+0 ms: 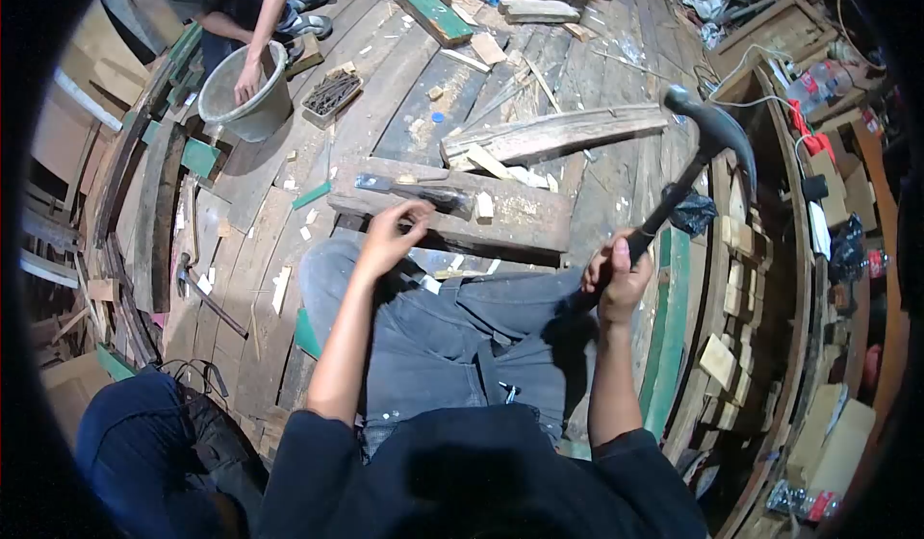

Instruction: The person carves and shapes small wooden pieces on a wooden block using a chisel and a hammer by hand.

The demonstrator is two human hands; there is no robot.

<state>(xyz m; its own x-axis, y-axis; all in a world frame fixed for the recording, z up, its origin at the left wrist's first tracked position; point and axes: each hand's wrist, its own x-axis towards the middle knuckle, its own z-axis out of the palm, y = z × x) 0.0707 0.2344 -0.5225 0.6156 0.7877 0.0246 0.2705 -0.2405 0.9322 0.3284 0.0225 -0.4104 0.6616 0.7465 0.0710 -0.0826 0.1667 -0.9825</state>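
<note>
My right hand (618,274) is wrapped round the dark handle of a claw hammer (685,181), raised to the right with its head up. In front of my crossed legs a thick wooden block (525,217) lies on the floor. On its top rests a chisel (385,186) with a flat metal end at the left, and a small pale wood chip (484,208) sits to its right. My left hand (393,236) is at the block's near edge, just below the chisel. Its fingers curl toward the thumb; anything between them is too small to make out.
Beyond the block lies a long rough timber (568,133). At upper left another person's hand (248,79) reaches into a grey bucket (252,120), beside a tray of nails (332,93). A second hammer (207,294) lies left. Stacked wood pieces (736,289) stand right.
</note>
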